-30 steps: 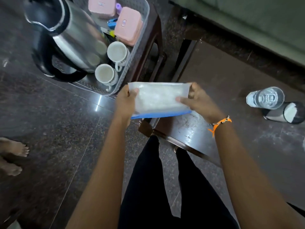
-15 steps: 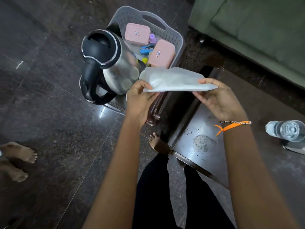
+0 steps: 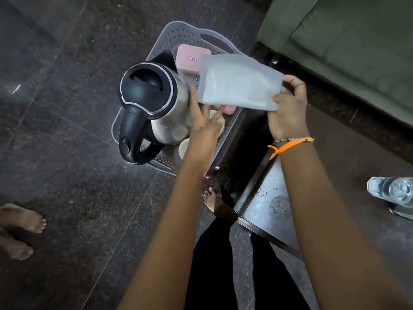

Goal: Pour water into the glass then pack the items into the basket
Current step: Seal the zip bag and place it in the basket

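Pink box (image 3: 192, 60) half covered by white pouch (image 3: 237, 83); second pink box (image 3: 229, 109) nearly hidden beneath. Cups (image 3: 183, 148) mostly behind left hand (image 3: 204, 118). Water-filled glass (image 3: 393, 191) cut off at right edge.

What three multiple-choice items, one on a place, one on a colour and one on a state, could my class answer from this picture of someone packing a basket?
1. Where does the kettle stand?
A. on the sofa
B. in the basket
C. on the dark table

2. What colour is the band on the right wrist?
A. orange
B. green
C. white

3. How is the pouch held?
A. it lies loose on the floor
B. the left hand alone carries it
C. the right hand pinches its edge

Answers:
1 B, the grey basket rim shows all round the kettle.
2 A, an orange cord circles that wrist.
3 C, the thumb and fingers of the right hand close on the pouch's right edge, while the left hand has straight fingers under it, with no grip.
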Action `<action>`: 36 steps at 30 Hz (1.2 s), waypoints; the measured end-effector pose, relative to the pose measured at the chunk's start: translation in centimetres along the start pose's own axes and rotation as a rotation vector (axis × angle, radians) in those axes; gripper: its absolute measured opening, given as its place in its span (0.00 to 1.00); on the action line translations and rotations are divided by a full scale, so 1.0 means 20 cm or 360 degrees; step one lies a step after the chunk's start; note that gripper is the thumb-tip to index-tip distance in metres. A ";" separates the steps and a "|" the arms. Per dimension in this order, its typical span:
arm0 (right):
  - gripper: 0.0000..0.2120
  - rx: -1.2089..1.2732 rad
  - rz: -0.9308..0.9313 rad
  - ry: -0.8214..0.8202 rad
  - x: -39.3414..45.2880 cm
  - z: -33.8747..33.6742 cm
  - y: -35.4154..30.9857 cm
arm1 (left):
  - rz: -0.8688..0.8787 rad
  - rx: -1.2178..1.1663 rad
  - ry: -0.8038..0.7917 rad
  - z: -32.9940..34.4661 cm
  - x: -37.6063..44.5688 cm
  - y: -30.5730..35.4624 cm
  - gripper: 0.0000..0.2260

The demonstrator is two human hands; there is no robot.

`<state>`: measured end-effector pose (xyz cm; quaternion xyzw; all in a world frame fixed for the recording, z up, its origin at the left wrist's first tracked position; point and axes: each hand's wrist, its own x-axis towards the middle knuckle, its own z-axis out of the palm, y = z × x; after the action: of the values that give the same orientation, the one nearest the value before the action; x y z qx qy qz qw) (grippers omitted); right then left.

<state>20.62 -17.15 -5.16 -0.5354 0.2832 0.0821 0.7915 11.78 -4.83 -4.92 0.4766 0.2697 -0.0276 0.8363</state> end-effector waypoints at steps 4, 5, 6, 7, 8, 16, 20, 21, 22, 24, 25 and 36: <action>0.21 0.0100 -0.0117 0.0209 0.10 0.24 0.07 | -0.0019 0.0399 -0.0014 0.04 -0.01 -0.03 0.42; 0.21 0.0124 -0.0099 0.0240 0.14 0.29 0.08 | -0.0035 0.0418 -0.0042 0.04 0.00 -0.04 0.41; 0.20 0.0089 -0.0069 0.0244 0.17 0.34 0.11 | -0.0051 0.0435 -0.0057 0.04 0.01 -0.04 0.40; 0.19 -0.0038 -0.0059 0.0210 0.19 0.37 0.13 | -0.0058 0.0471 -0.0051 0.03 0.01 -0.04 0.39; 0.16 -0.0295 -0.0073 0.0118 0.21 0.39 0.15 | -0.0058 0.0532 -0.0028 0.01 0.02 -0.04 0.39; 0.13 -0.2487 -0.0713 -0.0436 0.24 0.36 0.17 | 0.0046 0.1040 0.0186 -0.04 0.11 -0.02 0.26; 0.21 -0.2443 -0.0839 -0.0664 0.25 0.36 0.18 | 0.0067 0.1300 0.0151 -0.02 0.18 0.01 0.28; 0.19 -0.2364 -0.0813 -0.0732 0.25 0.35 0.18 | 0.0046 0.1390 0.0117 -0.01 0.20 0.02 0.29; 0.16 -0.2304 -0.0792 -0.0782 0.24 0.35 0.18 | 0.0013 0.1494 0.0073 -0.01 0.22 0.02 0.30; 0.14 -0.2281 -0.0792 -0.0863 0.23 0.34 0.18 | -0.0086 0.1679 0.0017 0.00 0.24 0.01 0.29; 0.14 -0.2312 -0.0799 -0.0911 0.23 0.34 0.18 | -0.0131 0.1729 0.0022 0.01 0.24 0.01 0.28; 0.18 -0.1597 -0.0603 -0.0419 0.04 0.08 0.04 | 0.0254 0.1441 0.0211 0.12 0.09 -0.04 0.17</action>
<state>21.53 -15.62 -5.81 -0.8737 0.0067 0.1295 0.4688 14.10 -6.77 -5.58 0.8137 0.2459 -0.0477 0.5245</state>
